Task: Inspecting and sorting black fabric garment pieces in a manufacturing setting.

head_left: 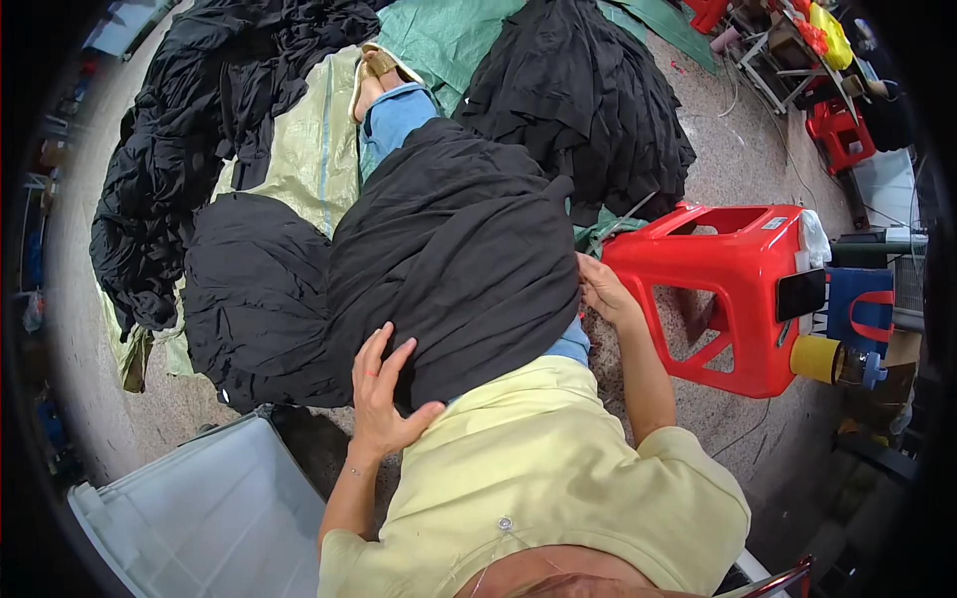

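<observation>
A large gathered piece of black cloth (459, 259) lies across my lap, over blue trousers. My left hand (384, 394) rests at its near left edge, fingers spread and thumb apart. At the cloth's right edge, my right hand (606, 291) has its fingers bent together on the border of the fabric; the fingertips are partly hidden. More black cloth (254, 294) spills over to the left of my legs.
Heaps of black fabric lie far left (169, 169) and ahead (583, 100), on green and pale woven sheets. Close on my right is a red plastic stool (698, 299) with a phone (801, 294) on its side. A whitish plastic bin (209, 508) stands at near left.
</observation>
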A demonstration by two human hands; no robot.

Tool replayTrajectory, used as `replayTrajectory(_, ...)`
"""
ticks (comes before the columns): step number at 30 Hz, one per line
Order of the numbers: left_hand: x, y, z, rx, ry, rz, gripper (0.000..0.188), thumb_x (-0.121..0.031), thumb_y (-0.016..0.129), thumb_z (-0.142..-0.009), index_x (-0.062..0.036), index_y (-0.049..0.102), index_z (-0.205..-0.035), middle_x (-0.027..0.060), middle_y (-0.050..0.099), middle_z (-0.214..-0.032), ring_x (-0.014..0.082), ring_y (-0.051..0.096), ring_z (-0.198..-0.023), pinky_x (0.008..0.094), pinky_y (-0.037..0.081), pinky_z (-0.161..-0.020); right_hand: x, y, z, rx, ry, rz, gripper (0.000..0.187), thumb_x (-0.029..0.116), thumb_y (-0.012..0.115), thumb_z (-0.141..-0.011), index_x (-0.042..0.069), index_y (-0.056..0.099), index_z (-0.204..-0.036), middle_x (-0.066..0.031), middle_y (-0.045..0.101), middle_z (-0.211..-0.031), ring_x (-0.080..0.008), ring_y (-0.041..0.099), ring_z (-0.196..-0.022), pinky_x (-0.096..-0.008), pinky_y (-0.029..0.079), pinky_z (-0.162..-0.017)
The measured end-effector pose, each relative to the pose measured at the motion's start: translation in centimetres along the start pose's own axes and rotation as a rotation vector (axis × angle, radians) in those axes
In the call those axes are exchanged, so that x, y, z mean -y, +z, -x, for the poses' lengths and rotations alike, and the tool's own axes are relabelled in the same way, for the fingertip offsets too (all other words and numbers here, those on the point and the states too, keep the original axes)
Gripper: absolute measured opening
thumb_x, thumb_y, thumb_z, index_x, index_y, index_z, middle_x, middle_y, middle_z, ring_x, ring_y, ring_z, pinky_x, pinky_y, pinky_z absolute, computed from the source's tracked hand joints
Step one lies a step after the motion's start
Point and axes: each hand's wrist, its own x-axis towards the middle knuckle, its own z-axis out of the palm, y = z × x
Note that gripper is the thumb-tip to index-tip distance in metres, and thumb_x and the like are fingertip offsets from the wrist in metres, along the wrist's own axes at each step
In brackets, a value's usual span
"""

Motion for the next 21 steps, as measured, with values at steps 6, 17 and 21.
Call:
replayTrajectory(6,-1.5,1.5,-1.1,0.051,-0.110,-0.024,0.078,-0.027,0.078,-0.060,-0.0146,0.057,-0.134,0.0240,0.021,-0.161,0.0439,0.022,-0.148,0.0643,0.023,-0.112,-0.1,-0.1,-3.7,-0.234,-0.123,-0.133,0.043,0.027,0.069,-0.095,0.003,0.059,-0.130,-0.0032,0.068,-0.114,-0.0138,0.062,-0.103,-0.0314,0.051,-0.089)
replayTrajectory(17,-3.3,3.4,-4.7,0.031,-0.174,-0.194,0.102,-0.029,0.083,-0.060,-0.0215,0.037,-0.151,0.0217,0.016,-0.162,0.0390,0.016,-0.151,0.0700,0.015,-0.112,14.3,4.3,7.3,-0.781,-0.673,1.242,0.032,0.029,0.074,-0.084,-0.001,0.065,-0.084,-0.0238,0.064,-0.076,-0.0425,0.065,-0.074,-0.0466,0.048,-0.065)
replayTrajectory(21,-1.4,3.8,-4.4,-0.093,-0.217,-0.231,0.092,-0.017,0.078,-0.064,-0.0192,0.042,-0.148,0.0201,0.023,-0.161,0.0399,0.024,-0.148,0.0673,0.020,-0.112,18.9,8.6,11.8,-0.441,-0.918,0.147,0.008,0.007,0.068,-0.094,0.005,0.065,-0.086,0.0010,0.065,-0.081,-0.0047,0.056,-0.069,-0.0221,0.044,-0.060)
